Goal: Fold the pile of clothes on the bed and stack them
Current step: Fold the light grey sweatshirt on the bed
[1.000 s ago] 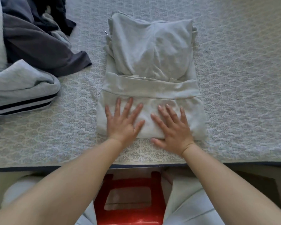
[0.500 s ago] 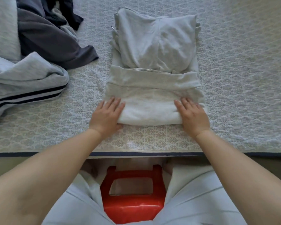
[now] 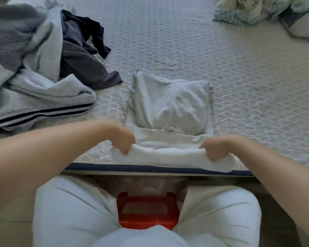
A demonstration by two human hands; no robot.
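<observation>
At the bed's [image 3: 239, 77] near edge, both hands are on the grey top [image 3: 171, 107] — left hand [image 3: 125, 142] and right hand [image 3: 215, 148] each with fingers curled round a corner of its thick bottom hem, lifting it. Soft, light, floppy fleece by the look — it'll sag in the middle, so gripping both corners seems right. Unfolded pile [image 3: 43, 68] waits far left.

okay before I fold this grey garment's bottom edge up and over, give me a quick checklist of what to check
1. Left hand grips the light grey garment's near edge: ok.
2. Right hand grips the same edge: ok.
3. Held edge lifted evenly across: ok, roughly level.
4. Upper folded part lies flat: not ok, wrinkled.
5. Unfolded clothes pile apart from the garment: ok.
6. Layers under the lifted edge aligned: cannot tell.
</observation>
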